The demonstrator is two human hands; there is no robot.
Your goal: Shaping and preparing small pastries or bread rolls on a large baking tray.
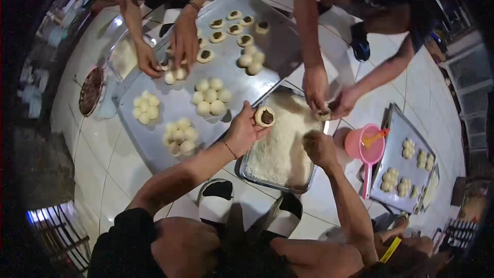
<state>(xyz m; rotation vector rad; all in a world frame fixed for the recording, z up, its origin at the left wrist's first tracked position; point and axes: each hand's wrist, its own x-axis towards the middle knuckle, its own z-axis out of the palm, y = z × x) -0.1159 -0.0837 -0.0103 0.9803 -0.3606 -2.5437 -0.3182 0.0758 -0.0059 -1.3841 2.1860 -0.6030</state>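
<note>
Our left hand (243, 133) grips a round, pale dough disc with dark brown filling (266, 117) over the left edge of a rectangular metal tray (274, 184) of white powder (272, 152). Well apart, our right hand (320, 149) is curled above the tray's right side; we cannot tell whether it holds anything. Smooth, pale dough balls (210, 96) cluster on a large grey metal sheet (275, 46).
</note>
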